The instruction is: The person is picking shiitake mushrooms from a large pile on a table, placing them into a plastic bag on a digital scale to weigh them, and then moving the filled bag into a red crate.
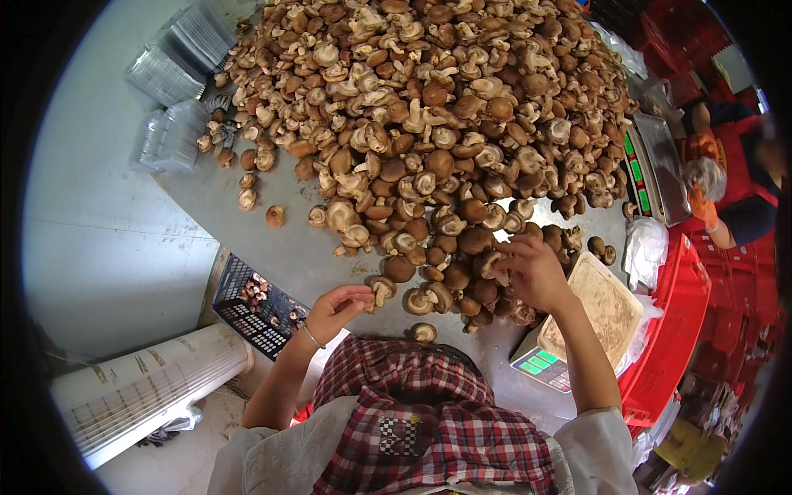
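Note:
A large heap of brown shiitake mushrooms covers most of the metal table before me. At the near edge my left hand pinches one mushroom by its stem side, its pale underside partly showing. My right hand reaches into the near right part of the heap, its fingers around another mushroom; the thumb's contact is partly hidden. A single mushroom lies close to my checked apron, between the two hands.
Right of me stands a digital scale with a dirty platform, beside a red crate. Clear plastic trays are stacked at the far left. A black crate below the table holds mushroom pieces. A gloved co-worker stands by another scale.

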The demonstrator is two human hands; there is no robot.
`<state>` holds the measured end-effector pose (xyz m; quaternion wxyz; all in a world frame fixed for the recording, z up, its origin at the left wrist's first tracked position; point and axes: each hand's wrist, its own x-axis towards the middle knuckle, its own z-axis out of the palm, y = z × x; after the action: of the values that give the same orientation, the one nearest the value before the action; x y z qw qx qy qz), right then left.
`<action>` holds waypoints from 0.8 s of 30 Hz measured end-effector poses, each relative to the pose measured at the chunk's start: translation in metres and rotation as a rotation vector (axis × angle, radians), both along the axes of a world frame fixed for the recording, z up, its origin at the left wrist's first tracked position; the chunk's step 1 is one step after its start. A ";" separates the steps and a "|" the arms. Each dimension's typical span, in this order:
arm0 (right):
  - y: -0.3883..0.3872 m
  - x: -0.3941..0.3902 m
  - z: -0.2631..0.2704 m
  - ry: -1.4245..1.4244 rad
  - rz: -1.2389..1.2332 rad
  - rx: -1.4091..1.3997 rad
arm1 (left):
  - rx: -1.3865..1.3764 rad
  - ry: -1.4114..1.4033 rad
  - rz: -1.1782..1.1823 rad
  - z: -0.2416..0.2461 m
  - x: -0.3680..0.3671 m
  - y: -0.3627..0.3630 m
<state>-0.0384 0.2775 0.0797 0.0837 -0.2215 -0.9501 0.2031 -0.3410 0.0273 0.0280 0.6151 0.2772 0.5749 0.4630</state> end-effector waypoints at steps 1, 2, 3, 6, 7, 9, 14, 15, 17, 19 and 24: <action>0.007 -0.003 0.002 -0.012 0.015 0.029 | -0.004 -0.007 -0.004 0.002 0.002 0.001; 0.006 -0.013 0.003 0.046 -0.087 0.009 | -0.009 -0.014 -0.006 0.003 0.003 0.002; 0.005 -0.029 0.001 0.088 -0.134 -0.029 | 0.006 -0.031 -0.004 -0.002 0.005 0.003; 0.005 -0.074 -0.017 0.094 -0.229 -0.031 | 0.025 -0.064 0.007 -0.011 0.011 0.004; 0.005 -0.085 -0.031 0.008 -0.238 0.046 | 0.015 -0.069 0.006 -0.005 0.016 0.008; 0.005 -0.093 -0.039 -0.077 -0.244 0.135 | 0.009 -0.077 0.014 0.001 0.020 0.009; 0.007 -0.069 -0.040 0.031 -0.178 -0.029 | -0.033 -0.045 0.043 0.000 0.015 -0.008; 0.007 -0.059 -0.036 0.057 -0.162 -0.099 | -0.043 -0.034 0.038 -0.004 0.014 -0.010; 0.005 -0.047 -0.023 0.080 -0.205 -0.152 | -0.037 -0.025 0.018 -0.013 0.013 -0.016; 0.004 -0.032 -0.011 0.085 -0.255 -0.162 | -0.035 -0.014 0.006 -0.014 0.015 -0.014; 0.007 0.006 0.005 -0.054 -0.264 -0.141 | -0.004 -0.036 0.010 -0.009 0.022 0.000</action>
<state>-0.0321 0.2846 0.0845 0.0685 -0.3552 -0.8980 0.2504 -0.3194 0.0274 0.0190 0.6234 0.2647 0.5660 0.4699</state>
